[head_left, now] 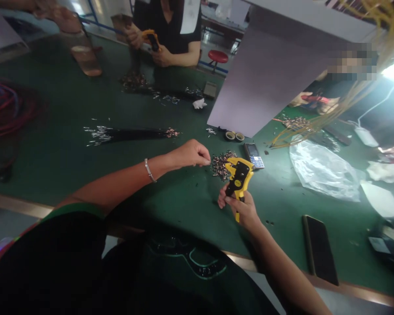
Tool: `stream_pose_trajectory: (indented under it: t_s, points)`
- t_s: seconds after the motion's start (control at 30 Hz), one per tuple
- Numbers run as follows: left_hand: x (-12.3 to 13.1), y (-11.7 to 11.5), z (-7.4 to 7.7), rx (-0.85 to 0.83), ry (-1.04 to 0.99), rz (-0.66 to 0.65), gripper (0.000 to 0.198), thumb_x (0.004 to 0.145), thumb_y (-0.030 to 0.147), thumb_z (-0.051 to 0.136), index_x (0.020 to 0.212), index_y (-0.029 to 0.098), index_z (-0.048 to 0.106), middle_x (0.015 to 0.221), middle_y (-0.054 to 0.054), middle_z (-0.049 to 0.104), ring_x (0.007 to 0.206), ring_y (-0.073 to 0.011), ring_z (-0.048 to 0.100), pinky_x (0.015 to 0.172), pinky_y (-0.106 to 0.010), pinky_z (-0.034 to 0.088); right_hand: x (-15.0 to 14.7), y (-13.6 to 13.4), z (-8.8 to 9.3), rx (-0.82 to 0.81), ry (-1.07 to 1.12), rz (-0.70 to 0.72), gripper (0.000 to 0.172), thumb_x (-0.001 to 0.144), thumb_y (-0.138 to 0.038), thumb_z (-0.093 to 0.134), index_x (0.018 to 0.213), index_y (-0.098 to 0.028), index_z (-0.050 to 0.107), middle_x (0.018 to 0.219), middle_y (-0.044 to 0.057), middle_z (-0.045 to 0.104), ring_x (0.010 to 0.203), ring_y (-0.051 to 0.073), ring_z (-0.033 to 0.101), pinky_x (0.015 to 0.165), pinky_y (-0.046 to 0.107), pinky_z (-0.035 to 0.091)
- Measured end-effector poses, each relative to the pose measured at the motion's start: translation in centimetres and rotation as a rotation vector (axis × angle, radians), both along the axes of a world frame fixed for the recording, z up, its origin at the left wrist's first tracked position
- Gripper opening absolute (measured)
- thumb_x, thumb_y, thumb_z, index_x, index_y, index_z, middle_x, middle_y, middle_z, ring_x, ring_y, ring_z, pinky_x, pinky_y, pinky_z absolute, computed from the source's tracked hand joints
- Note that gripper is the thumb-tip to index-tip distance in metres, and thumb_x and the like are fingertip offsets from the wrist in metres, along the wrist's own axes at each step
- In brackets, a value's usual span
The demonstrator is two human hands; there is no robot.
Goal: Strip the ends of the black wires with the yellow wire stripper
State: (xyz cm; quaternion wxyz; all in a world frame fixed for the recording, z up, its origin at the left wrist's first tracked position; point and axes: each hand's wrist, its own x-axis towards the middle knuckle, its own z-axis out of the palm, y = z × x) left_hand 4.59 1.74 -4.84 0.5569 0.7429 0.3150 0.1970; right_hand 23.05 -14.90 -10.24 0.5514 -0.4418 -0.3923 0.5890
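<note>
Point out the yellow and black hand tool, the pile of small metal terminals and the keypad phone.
Yellow and black hand tool [240, 164]: head view, on its yellow head.
Pile of small metal terminals [219, 165]: head view, middle of heap.
Dark keypad phone [256, 162]: head view, its keypad.

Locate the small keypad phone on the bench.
Head view, centre-right of the green table: the keypad phone lies flat just right of the yellow tool held in the right hand, just this side of the two tape rolls.
</note>
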Motion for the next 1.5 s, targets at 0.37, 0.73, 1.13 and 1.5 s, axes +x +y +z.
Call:
stream_pose_trajectory:
  t_s: [0.37, 0.73, 1.13, 1.5]
  points:
    - [0.0, -0.2, 0.0, -0.303, -0.115, -0.031, 0.006, 0.07, 0.016, 0.065, 0.068, 0.01, 0.067, 0.047, 0.0, 0.057, 0.041, -0.0059, 0.047, 0.042, -0.021, 0.033, 0.1, 0.1, 0.4, 0.015, -0.004, 0.116, 0.036, 0.069, -0.031, 0.077, 0.097, -0.017, 0.059, 0.085, 0.004, 0.058, 0.073, 0.02, 0.057, 0.071, 0.037, 0.047]
    - [0.0, -0.4, 0.2, -0.374, -0.153, -0.141, 0.01, 0.077, 0.019, 0.065, 0.071, 0.01, 0.067, 0.049, 0.0, 0.057, 0.043, -0.0057, 0.048, 0.044, -0.019, 0.034, 0.4, -0.2, 0.3, 0.015, 0.048, 0.173, 0.038, 0.071, -0.031, 0.076, 0.103, -0.017, 0.061, 0.09, 0.005, 0.06, 0.074, 0.02, 0.059, 0.074, 0.038, 0.049]
    - [0.3, -0.6, -0.7, -0.514, -0.224, -0.192, 0.012, 0.078, 0.022, 0.069, 0.073, 0.011, 0.067, 0.055, -0.001, 0.057, 0.043, -0.0054, 0.047, 0.044, -0.02, 0.035, 0.3, -0.2, 0.4, 0.023, 0.087, 0.228, 0.041, 0.071, -0.033, 0.077, 0.104, -0.014, 0.062, 0.085, 0.007, 0.063, 0.075, 0.023, 0.06, 0.074, 0.039, 0.048]
    - [0.6, -0.9, -1.3, -0.6, -0.238, -0.242, 0.016, 0.077, 0.026, 0.071, 0.072, 0.012, 0.066, 0.056, -0.001, 0.056, 0.042, -0.0053, 0.048, 0.042, -0.019, 0.034, 0.0, -0.1, 0.7, 0.039, 0.104, 0.267, 0.039, 0.073, -0.034, 0.076, 0.102, -0.014, 0.061, 0.081, 0.007, 0.063, 0.073, 0.023, 0.06, 0.073, 0.039, 0.048]
